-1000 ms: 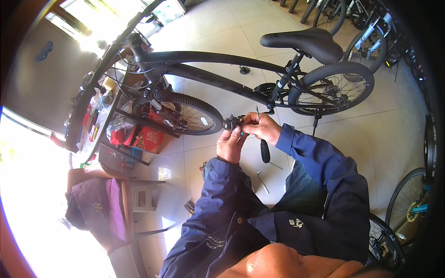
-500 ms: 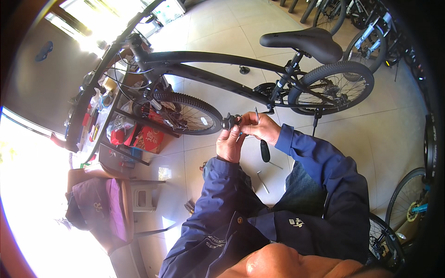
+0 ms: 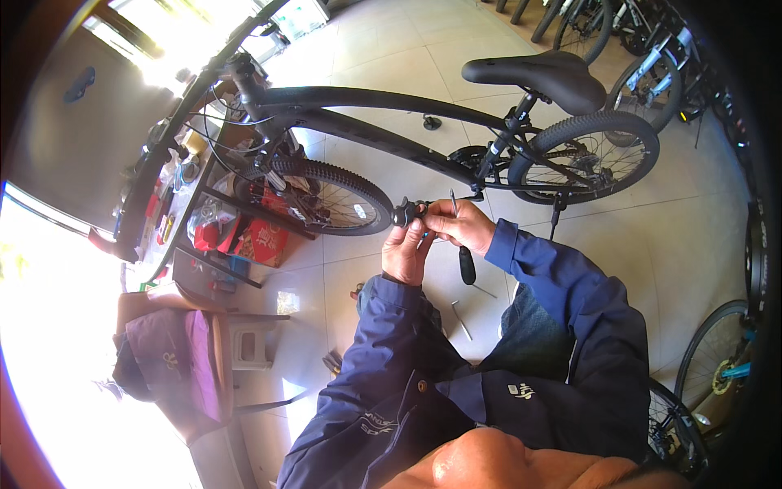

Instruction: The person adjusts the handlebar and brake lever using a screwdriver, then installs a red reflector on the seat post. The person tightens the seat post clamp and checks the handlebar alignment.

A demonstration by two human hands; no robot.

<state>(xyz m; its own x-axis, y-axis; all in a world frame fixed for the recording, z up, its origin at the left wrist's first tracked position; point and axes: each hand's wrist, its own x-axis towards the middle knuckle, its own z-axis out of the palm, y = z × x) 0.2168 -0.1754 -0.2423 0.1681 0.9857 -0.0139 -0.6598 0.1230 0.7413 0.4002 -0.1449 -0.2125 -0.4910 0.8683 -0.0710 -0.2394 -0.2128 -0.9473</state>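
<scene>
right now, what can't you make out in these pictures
Small dark part: head view, partly covered by the left hand, detail too small.
Black-handled tool: head view, middle hidden by the right hand.
Handlebar: head view, one end cut off by the top edge.
Teal bicycle: head view, cut off by the picture's dark rim.

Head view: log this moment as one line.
left hand: holds black part | right hand: holds screwdriver, close beside left | bicycle: upright beyond hands, kickstand down | thin metal rod: on floor
</scene>
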